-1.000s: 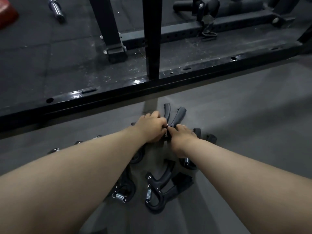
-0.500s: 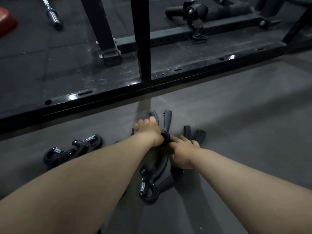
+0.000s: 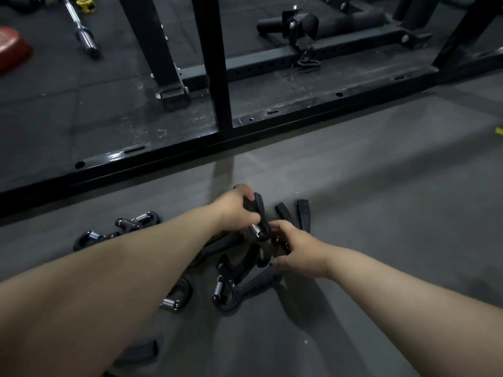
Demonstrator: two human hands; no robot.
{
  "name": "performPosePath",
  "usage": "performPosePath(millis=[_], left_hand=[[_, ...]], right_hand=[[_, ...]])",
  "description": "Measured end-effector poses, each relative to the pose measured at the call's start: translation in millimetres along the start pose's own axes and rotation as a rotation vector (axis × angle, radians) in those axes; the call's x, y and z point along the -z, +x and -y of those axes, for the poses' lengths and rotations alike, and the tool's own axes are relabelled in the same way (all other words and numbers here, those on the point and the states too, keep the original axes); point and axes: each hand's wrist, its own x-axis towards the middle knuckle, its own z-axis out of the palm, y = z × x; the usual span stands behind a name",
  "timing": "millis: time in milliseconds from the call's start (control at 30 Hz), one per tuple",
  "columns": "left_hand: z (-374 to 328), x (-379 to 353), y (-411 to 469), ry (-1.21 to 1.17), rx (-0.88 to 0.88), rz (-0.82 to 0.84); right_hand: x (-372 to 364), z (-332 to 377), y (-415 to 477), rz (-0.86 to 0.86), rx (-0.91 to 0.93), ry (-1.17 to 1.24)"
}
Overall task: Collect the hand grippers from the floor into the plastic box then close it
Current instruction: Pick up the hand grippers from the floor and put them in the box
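Left hand [image 3: 233, 209] grips one hand gripper [image 3: 258, 206] by its handles; right hand [image 3: 298, 248] curls round a second gripper [image 3: 302, 213] just beside it. At least four loose grippers [image 3: 239, 288] lie on the floor [image 3: 381, 191] below.

Just beyond your left hand [image 3: 234, 210] a black base beam [image 3: 163, 159] is lying across the grey floor [image 3: 381, 186], its upright post [image 3: 215, 63] rising from it. Far to that hand's left a barbell [image 3: 84, 36], a yellow collar [image 3: 85, 2] and a red pad [image 3: 12, 47] are resting; a black roller [image 3: 353, 20] is sitting well beyond your right hand [image 3: 296, 248]
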Motion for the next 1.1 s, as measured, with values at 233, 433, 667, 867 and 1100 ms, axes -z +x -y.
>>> performPosePath(millis=[233,433,667,867,1100], left_hand=[[-58,4,-38,-0.679,0.229,0.516],[-125,-20,-53,-1.074,0.211,0.673],[-217,-77,-85,-0.814,0.084,0.721],[-309,-134,-130,-0.662,-0.126,0.717],[-412,-232,-183,-0.339,-0.241,0.459]], right_hand=[[27,1,-43,-0.226,0.136,0.344],[87,-15,-114,-0.179,0.028,0.595],[142,-51,-211,-0.172,-0.027,0.957],[194,-93,-305,-0.177,-0.170,0.877],[222,-164,-416,-0.284,-0.337,0.631]])
